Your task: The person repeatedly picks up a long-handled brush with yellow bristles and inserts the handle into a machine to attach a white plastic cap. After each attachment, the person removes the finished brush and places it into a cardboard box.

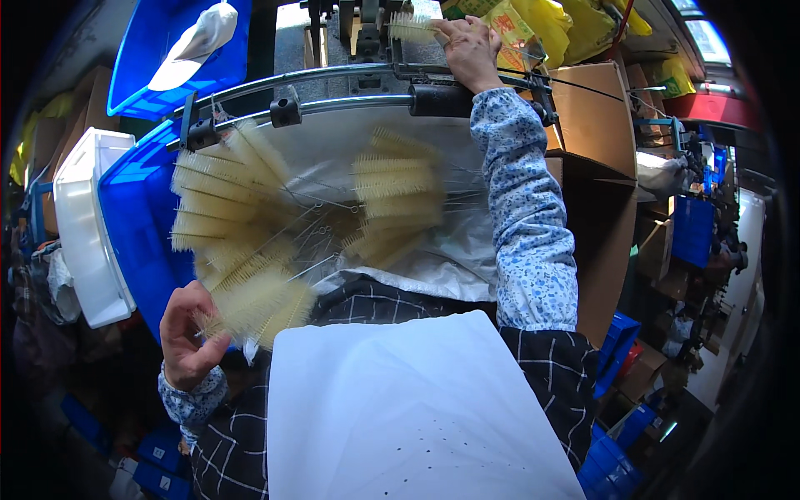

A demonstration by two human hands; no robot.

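At the lower left, my left hand (193,335) is closed round the bristle end of a cream bottle brush (260,302). My right hand (471,52) reaches up to the machine (367,42) at the top. Its fingers pinch another bottle brush (410,28), whose bristles point left, close to the machine's metal parts. Between my arms lies a large pile of cream brushes (225,196) with looped wire handles. A second stack of brushes (400,187) sits to its right, on a white plastic sheet (467,258).
Metal rails (333,107) with a black roller (442,100) run across in front of the machine. Blue bins (137,212) and a white crate (87,225) stand left. Cardboard boxes (587,117) are at the right, near yellow bags (542,29). White cloth (400,400) covers my lap.
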